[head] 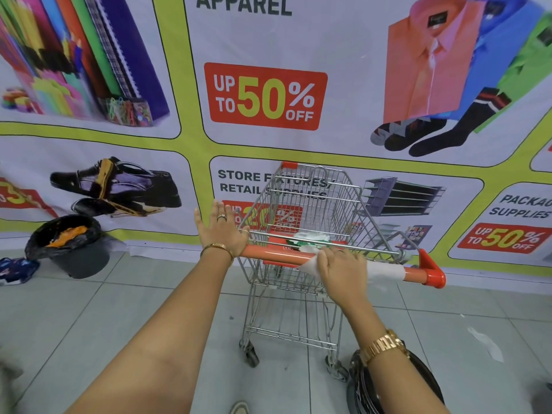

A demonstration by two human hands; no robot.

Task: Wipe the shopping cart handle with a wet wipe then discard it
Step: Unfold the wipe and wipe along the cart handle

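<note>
right hand [340, 264] closed over wet wipe [385, 271], pressing it on orange cart handle [274, 256], centre frame | left hand [222, 225] fingers spread, heel resting at handle's left end | bin [74, 246] lower left, black-lined | packet in cart seat, possibly wipes

a printed sale banner [265, 97] covers the wall above grey floor tiles [89, 309], with blue cloth [16, 268] lying at left.
</note>
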